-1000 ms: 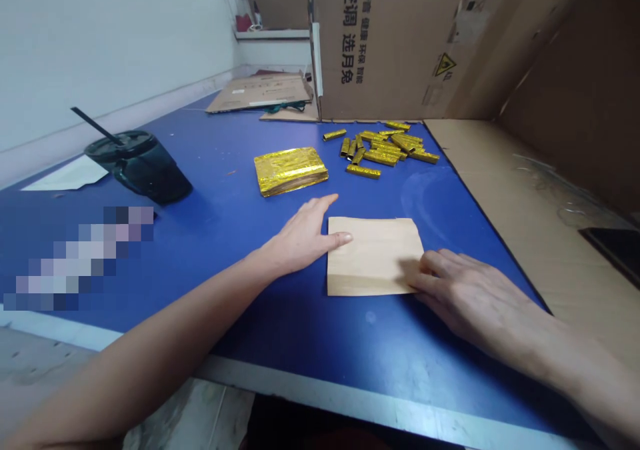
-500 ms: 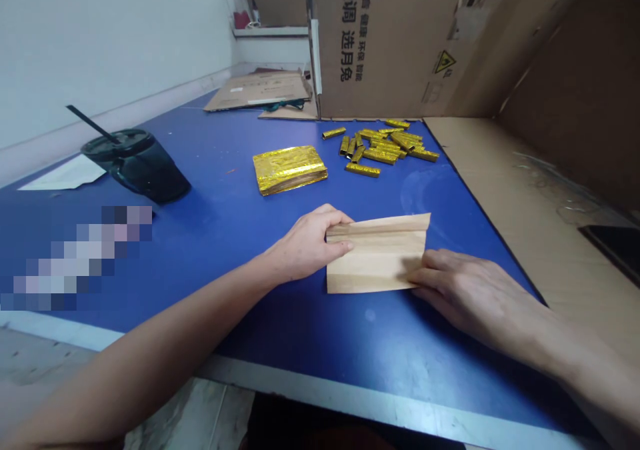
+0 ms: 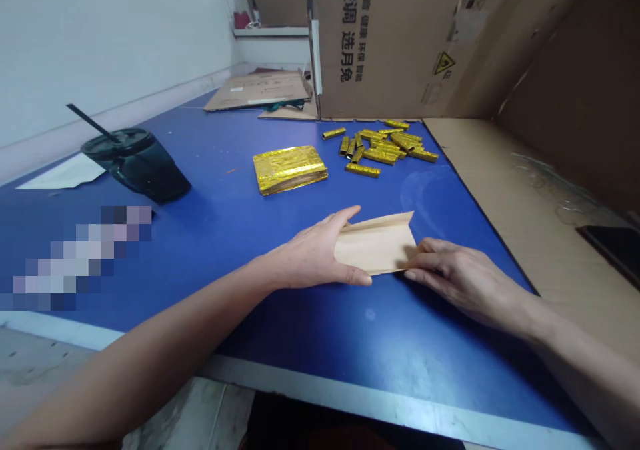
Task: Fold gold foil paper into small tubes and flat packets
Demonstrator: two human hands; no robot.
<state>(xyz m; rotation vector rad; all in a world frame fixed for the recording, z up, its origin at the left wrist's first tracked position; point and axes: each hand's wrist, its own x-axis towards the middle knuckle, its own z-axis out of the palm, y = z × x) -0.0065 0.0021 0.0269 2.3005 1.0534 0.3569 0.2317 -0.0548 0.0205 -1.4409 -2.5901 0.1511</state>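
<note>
A tan paper sheet (image 3: 375, 247) with a raised fold along its far edge lies between my hands. My left hand (image 3: 320, 253) spans the sheet's left end, thumb at the near edge and fingers at the far edge. The fingertips of my right hand (image 3: 445, 263) pinch the near right corner. Beyond them a stack of gold foil paper (image 3: 290, 167) rests on the blue table (image 3: 310, 330). Several small folded gold pieces (image 3: 385, 147) are piled to the right of the stack.
At the left stands a dark cup with a straw (image 3: 145, 163), beside a white paper (image 3: 65, 172). A large cardboard box (image 3: 400, 43) rises along the back. Flat cardboard (image 3: 260, 91) lies at the back left. A blurred patch covers the left side.
My left hand has shifted right and spread wider over the sheet, its thumb now at the near edge. The sheet's near edge has moved up, so less of the paper shows.
</note>
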